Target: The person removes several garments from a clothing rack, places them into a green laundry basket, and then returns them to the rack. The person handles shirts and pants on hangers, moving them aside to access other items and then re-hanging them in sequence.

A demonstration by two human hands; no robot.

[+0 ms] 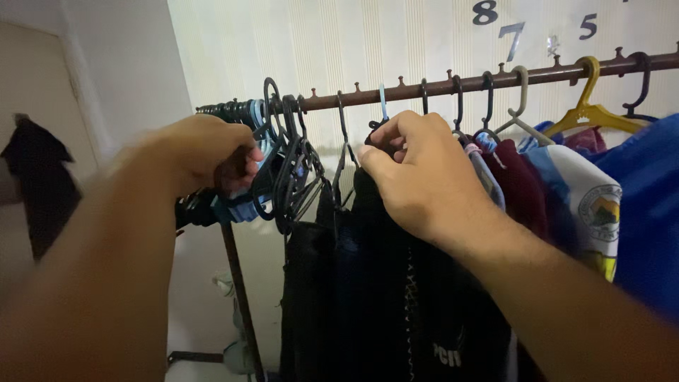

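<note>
While your left hand (205, 152) closes around the bunch of empty hangers (283, 170) crowded at the left end of the rail (438, 86), your right hand (410, 166) pinches the collar of the dark garment (368, 283) just below the rail's middle; its fingers are curled shut on the cloth. The garment hangs straight down from the rail, right of the hangers and nearer your right hand; the yellow hanger (590, 106) sits well apart toward the rail's right end.

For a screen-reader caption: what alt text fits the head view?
A left hand grips a bunch of empty dark and blue plastic hangers while the right hand holds the top of a hanging black garment on a brown metal clothes rail lined with clothes.
</note>
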